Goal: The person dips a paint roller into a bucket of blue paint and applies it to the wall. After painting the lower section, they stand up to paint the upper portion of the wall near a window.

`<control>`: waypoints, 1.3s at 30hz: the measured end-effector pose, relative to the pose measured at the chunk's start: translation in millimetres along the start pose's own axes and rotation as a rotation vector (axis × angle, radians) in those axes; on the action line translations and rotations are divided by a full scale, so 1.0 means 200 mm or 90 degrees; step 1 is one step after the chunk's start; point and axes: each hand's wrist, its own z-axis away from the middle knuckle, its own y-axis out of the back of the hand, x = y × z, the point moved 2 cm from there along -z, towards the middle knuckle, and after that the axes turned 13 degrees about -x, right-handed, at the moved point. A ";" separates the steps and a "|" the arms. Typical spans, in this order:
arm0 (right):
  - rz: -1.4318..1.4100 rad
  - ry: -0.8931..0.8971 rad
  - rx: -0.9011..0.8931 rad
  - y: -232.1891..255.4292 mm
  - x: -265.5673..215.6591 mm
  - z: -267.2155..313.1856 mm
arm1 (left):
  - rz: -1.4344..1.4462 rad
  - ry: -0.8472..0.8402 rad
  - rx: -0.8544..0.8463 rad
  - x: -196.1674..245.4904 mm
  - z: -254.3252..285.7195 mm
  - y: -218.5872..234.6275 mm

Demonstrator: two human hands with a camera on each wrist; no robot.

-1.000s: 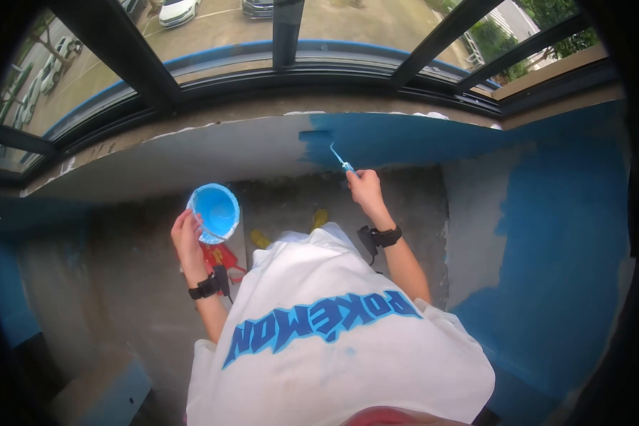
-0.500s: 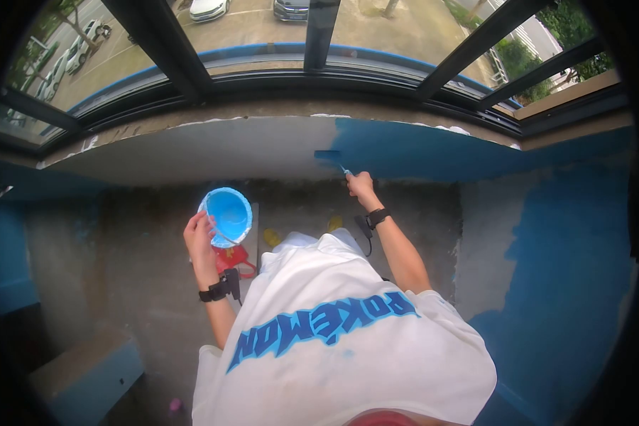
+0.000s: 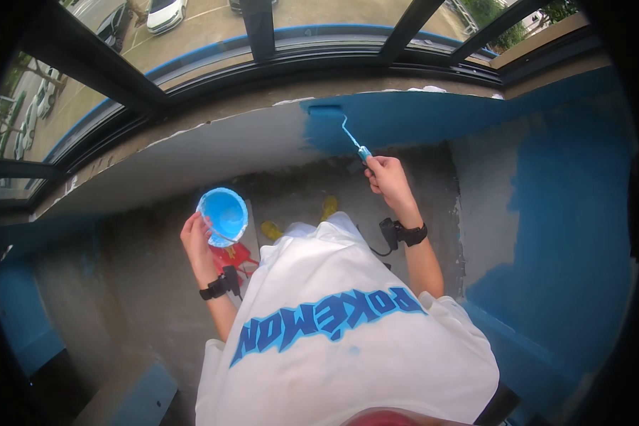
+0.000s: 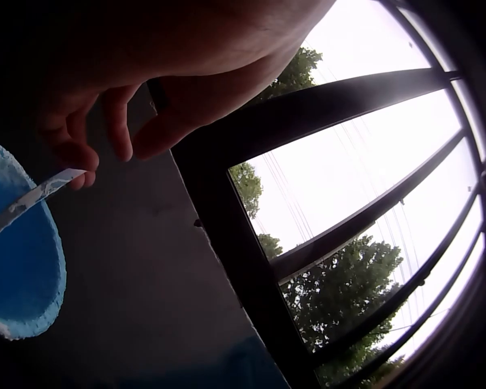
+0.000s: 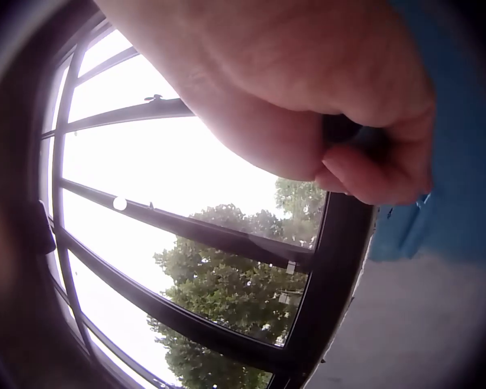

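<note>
My right hand (image 3: 385, 176) grips the blue handle of a small paint roller (image 3: 346, 130). Its roller head (image 3: 324, 110) lies against the low wall (image 3: 213, 153) just under the window sill, at the edge where blue paint meets bare grey. In the right wrist view the fingers (image 5: 373, 166) are curled tight round the dark handle. My left hand (image 3: 195, 238) holds a small bucket of blue paint (image 3: 223, 214) by its thin wire handle (image 4: 32, 198), at waist height left of my body. The bucket (image 4: 16, 259) hangs just below the fingers.
A black-framed barred window (image 3: 263, 42) runs above the wall, with parked cars outside. The right wall (image 3: 575, 206) is mostly painted blue. A red object (image 3: 233, 257) lies on the concrete floor under the bucket. A blue-edged step (image 3: 131, 397) sits at lower left.
My right hand has pushed the roller upward along the wall, from mid height to just under the sill. The bucket has stayed in my left hand, almost in place.
</note>
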 end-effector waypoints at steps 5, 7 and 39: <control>0.014 -0.008 0.025 -0.06 -0.13 0.13 | -0.021 0.023 -0.008 0.08 0.00 -0.05; 0.026 -0.005 0.033 -0.07 -0.15 0.11 | -0.018 0.031 -0.005 0.10 0.00 -0.06; -0.142 -0.281 -0.037 0.06 0.74 -0.39 | 0.047 0.005 0.008 -0.22 -0.06 0.28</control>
